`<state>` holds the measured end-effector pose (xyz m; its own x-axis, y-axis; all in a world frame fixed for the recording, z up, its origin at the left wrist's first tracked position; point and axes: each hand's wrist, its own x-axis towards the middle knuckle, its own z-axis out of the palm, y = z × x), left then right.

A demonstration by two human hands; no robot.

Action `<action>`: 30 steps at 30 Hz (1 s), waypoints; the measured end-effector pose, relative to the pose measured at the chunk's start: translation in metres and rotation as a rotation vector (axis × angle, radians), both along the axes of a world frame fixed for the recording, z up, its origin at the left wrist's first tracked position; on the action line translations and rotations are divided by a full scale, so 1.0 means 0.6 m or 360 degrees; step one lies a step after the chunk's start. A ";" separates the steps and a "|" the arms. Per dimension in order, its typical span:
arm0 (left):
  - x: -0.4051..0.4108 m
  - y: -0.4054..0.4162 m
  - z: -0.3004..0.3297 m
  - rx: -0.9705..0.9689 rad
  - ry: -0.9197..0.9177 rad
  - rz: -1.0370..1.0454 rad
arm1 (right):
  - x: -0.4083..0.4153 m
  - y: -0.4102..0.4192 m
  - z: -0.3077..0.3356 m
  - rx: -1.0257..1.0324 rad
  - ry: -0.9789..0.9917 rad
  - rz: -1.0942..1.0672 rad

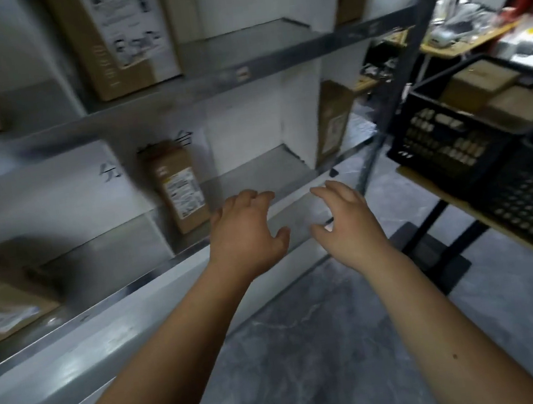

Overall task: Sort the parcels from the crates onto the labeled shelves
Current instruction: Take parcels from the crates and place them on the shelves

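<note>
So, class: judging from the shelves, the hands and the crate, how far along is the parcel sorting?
Done: parcels already stand on the shelves, such as the upright box on the middle shelf and a tall box above. In hand: nothing; the left hand and right hand hover empty before the shelf. Left: boxes remain in the black crate.

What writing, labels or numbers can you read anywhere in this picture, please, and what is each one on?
"分": partly readable large character on the white backing sheet behind the middle shelf; the characters beside it are blurred or hidden by the small parcel.
Label on the small parcel: too blurred to read.
Printed panel on the tall box on the upper shelf: blurred, unreadable.
Label on the lower-left parcel: unreadable.
Shelf-edge tag: unreadable.
</note>
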<state>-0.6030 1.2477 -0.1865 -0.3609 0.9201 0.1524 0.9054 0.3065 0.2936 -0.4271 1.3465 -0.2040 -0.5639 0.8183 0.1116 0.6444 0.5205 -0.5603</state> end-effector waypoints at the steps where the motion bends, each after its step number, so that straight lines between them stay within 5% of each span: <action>1: 0.024 0.028 -0.002 0.0000 0.0000 -0.0044 | 0.029 0.018 -0.001 -0.0003 -0.0005 -0.0045; 15: 0.322 0.301 -0.012 -0.0010 0.0009 -0.0663 | 0.371 0.169 0.001 -0.0092 -0.0055 -0.0710; 30: 0.452 0.498 -0.035 0.0010 -0.0145 -0.1001 | 0.489 0.254 -0.008 -0.0169 -0.0028 -0.1082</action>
<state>-0.3317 1.5462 -0.2073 0.2367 0.9595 0.1529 0.8831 -0.2781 0.3778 -0.1335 1.4986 -0.2085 0.0773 0.9970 0.0068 0.8179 -0.0595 -0.5722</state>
